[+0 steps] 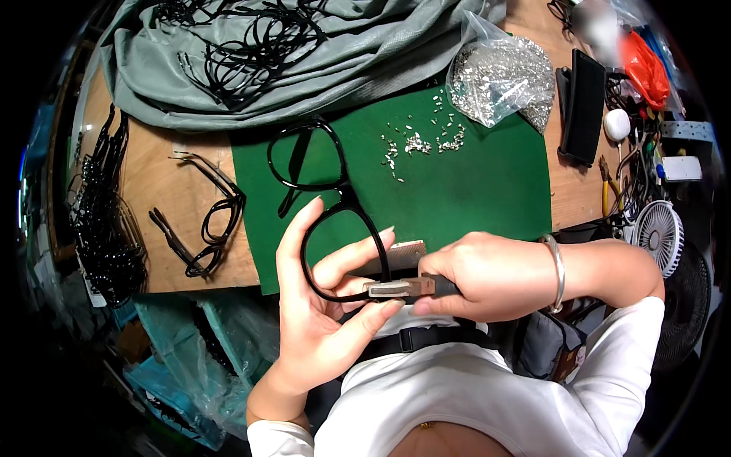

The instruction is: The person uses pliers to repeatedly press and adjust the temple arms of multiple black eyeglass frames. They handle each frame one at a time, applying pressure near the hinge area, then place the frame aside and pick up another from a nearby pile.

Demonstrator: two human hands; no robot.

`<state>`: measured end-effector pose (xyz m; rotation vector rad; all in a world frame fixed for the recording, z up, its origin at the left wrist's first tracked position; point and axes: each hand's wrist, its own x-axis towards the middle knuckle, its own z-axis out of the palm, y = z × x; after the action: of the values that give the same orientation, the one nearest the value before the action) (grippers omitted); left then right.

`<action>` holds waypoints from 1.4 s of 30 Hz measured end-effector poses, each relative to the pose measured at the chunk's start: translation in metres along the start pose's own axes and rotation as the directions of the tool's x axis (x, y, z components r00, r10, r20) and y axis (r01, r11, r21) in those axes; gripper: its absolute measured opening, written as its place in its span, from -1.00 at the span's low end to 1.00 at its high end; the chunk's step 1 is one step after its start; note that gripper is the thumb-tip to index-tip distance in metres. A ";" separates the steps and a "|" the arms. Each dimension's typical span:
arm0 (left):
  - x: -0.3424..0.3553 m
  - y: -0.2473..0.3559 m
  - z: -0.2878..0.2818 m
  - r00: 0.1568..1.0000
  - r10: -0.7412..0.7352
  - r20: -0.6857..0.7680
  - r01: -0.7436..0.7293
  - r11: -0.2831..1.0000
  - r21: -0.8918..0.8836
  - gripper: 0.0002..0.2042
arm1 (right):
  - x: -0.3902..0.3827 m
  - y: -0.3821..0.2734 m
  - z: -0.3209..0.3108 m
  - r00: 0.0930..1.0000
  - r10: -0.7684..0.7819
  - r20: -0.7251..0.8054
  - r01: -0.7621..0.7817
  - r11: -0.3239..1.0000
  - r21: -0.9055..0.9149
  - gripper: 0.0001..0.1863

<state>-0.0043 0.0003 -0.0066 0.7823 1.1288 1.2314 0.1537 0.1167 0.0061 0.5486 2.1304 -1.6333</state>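
My left hand (324,320) grips black glasses (343,190) by the lower lens rim, its index finger raised along that rim. The upper half of the frame extends over a green mat (487,198), with a dark temple arm visible. My right hand (487,274) is closed around a dark-handled metal tool, like pliers (400,288), whose head is at the frame's lower corner beside my left thumb. A metal plate (407,251) lies partly hidden behind my hands. Small silver pieces (419,145) are scattered on the mat.
Grey cloth (152,76) with black strands spans the back; a bag of silver pieces (495,84) sits beside it. More glasses (217,221) and a black pile (106,221) lie left. A black case (582,107), yellow-handled pliers (605,190) and a small fan (656,240) are right.
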 end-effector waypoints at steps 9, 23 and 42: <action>0.003 0.001 -0.001 0.996 -0.052 -0.067 0.054 0.998 0.018 -0.20 | 0.000 0.019 -0.015 0.997 -0.065 0.045 0.057 0.985 0.164 -0.52; -0.031 -0.027 -0.007 0.983 0.003 -0.182 -0.001 1.000 0.007 -0.31 | 0.027 0.052 0.016 0.828 -0.179 -0.531 -0.153 0.839 -0.521 -0.50; -0.017 -0.045 0.006 0.979 -0.124 -0.164 0.118 0.992 -0.044 -0.84 | 0.072 0.064 0.025 0.651 -0.348 -0.675 -0.313 0.687 -0.656 -0.89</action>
<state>0.0156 -0.0249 -0.0425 0.5848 1.2689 1.2267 0.1290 0.1124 -0.0905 1.0539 3.1205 -0.3209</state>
